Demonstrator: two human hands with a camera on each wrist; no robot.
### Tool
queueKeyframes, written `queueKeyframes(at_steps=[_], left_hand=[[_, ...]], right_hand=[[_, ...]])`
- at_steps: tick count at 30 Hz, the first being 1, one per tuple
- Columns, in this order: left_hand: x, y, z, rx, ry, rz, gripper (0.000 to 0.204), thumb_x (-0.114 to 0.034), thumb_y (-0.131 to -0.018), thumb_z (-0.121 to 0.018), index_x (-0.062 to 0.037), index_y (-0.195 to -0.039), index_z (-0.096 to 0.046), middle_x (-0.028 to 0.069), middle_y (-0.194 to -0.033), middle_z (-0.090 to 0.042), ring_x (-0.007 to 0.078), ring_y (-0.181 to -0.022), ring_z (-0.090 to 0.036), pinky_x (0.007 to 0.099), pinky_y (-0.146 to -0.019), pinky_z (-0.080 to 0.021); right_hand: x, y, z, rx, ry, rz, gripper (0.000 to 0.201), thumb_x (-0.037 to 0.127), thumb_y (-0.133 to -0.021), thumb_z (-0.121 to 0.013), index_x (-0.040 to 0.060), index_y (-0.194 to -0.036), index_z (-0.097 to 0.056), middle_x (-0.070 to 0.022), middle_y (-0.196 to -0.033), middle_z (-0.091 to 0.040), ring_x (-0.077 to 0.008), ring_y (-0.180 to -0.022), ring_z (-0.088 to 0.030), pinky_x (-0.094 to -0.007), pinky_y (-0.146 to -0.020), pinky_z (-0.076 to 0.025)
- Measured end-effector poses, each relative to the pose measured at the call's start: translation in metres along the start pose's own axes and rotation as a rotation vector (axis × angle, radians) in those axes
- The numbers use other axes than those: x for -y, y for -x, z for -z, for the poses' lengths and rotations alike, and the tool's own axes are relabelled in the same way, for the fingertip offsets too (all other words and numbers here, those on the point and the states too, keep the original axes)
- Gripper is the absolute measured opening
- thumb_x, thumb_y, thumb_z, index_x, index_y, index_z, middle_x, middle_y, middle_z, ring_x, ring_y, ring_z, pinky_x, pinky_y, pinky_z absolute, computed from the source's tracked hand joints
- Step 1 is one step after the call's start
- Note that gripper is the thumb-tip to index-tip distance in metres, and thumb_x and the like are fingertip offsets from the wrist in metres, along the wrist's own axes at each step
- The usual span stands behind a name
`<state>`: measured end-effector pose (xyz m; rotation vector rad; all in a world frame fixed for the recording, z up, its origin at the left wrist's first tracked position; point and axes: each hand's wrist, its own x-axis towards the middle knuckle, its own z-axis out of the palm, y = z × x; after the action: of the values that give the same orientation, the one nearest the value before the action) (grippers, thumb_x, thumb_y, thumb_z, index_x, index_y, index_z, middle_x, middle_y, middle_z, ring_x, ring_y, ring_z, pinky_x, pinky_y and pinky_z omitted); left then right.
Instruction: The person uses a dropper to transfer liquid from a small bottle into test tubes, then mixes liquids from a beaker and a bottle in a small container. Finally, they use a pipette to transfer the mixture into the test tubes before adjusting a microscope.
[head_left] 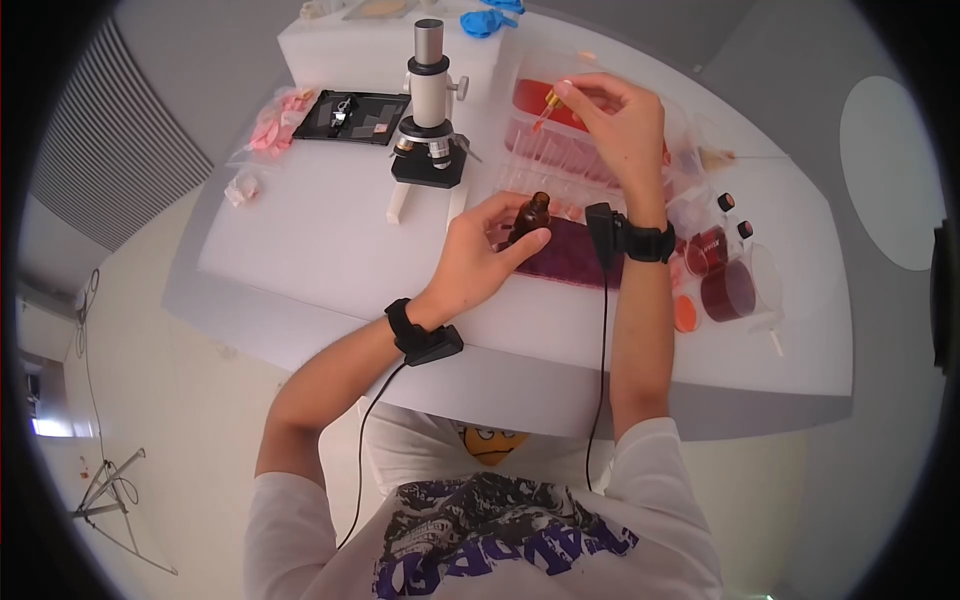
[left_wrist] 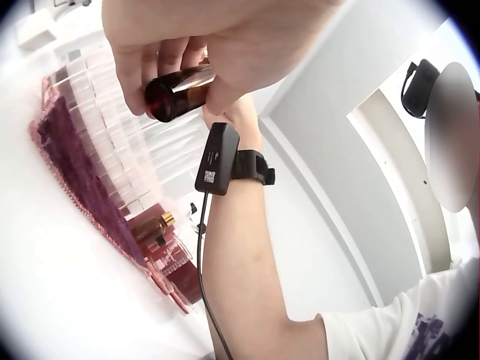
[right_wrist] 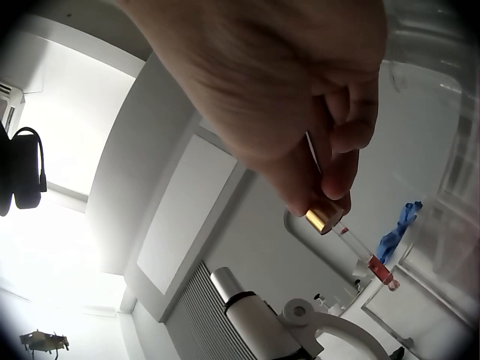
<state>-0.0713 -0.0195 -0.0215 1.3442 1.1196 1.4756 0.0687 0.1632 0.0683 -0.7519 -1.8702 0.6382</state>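
My left hand point(head_left: 472, 258) grips a small amber glass bottle point(head_left: 536, 212) over the dark purple cloth point(head_left: 575, 262). The bottle's neck is uncapped, and its base shows in the left wrist view. Higher up and to the right, my right hand point(head_left: 628, 135) pinches a dropper point(head_left: 550, 104) by its top, the bulb mostly hidden by the fingers. Below the dropper's gold collar point(right_wrist: 324, 218), the glass tube point(right_wrist: 380, 270) holds red liquid near its tip. In the head view, the tube slants down over a clear plastic container point(head_left: 520, 150), apart from the bottle.
A microscope point(head_left: 428, 115) stands left of the container, beside a black tray point(head_left: 320, 118). Blue gloves point(head_left: 482, 23) lie at the back. On the right are a beaker of dark red liquid point(head_left: 728, 290), small dark-capped bottles and an orange-red round lid point(head_left: 685, 313).
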Motion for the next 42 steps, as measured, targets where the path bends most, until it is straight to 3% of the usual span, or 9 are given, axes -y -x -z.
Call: queueKeyframes(at_steps=[5, 17, 27, 29, 42], left_hand=[[0.002, 0.000, 0.001, -0.004, -0.038, 0.029, 0.039, -0.010, -0.103, -0.078, -0.0029, -0.140, -0.070, 0.0047, -0.125, -0.081, 0.0131, -0.117, -0.073, 0.0356, -0.109, -0.056], [0.003, -0.001, 0.001, -0.016, -0.079, 0.040, 0.040, -0.012, -0.101, -0.082, -0.0018, -0.139, -0.071, 0.0020, -0.123, -0.079, 0.0095, -0.112, -0.070, 0.0307, -0.100, -0.055], [0.005, 0.000, 0.002, -0.021, -0.078, 0.049, 0.041, -0.012, -0.101, -0.082, -0.0001, -0.139, -0.070, 0.0026, -0.118, -0.078, 0.0101, -0.108, -0.070, 0.0317, -0.100, -0.057], [0.004, -0.001, 0.001, -0.026, -0.083, 0.044, 0.042, -0.011, -0.101, -0.082, 0.0000, -0.140, -0.070, 0.0024, -0.117, -0.078, 0.0099, -0.107, -0.070, 0.0321, -0.100, -0.057], [0.013, -0.003, 0.001, -0.063, -0.042, -0.012, 0.043, -0.007, -0.100, -0.083, 0.0027, -0.140, -0.070, 0.0044, -0.119, -0.077, 0.0121, -0.108, -0.071, 0.0328, -0.102, -0.058]], right_hand=[[0.004, 0.001, 0.000, 0.024, -0.005, 0.021, 0.024, 0.028, -0.097, -0.084, 0.0047, -0.101, -0.088, -0.0048, -0.087, -0.085, -0.0146, -0.080, -0.077, -0.0293, -0.078, -0.059], [0.006, 0.001, 0.004, 0.009, 0.005, 0.001, 0.023, 0.029, -0.096, -0.086, 0.0065, -0.099, -0.088, -0.0027, -0.085, -0.084, -0.0114, -0.074, -0.070, -0.0292, -0.073, -0.057], [0.002, 0.000, 0.005, -0.007, 0.016, 0.008, 0.024, 0.030, -0.095, -0.086, 0.0067, -0.102, -0.089, -0.0045, -0.087, -0.086, -0.0127, -0.078, -0.075, -0.0293, -0.075, -0.058], [0.007, 0.000, 0.006, 0.005, 0.049, -0.058, 0.024, 0.030, -0.095, -0.086, 0.0068, -0.102, -0.089, -0.0054, -0.089, -0.086, -0.0130, -0.079, -0.077, -0.0289, -0.075, -0.059], [-0.002, 0.000, 0.000, -0.046, -0.010, 0.015, 0.028, 0.031, -0.094, -0.089, 0.0049, -0.104, -0.089, -0.0072, -0.087, -0.085, -0.0141, -0.075, -0.076, -0.0289, -0.072, -0.058]])
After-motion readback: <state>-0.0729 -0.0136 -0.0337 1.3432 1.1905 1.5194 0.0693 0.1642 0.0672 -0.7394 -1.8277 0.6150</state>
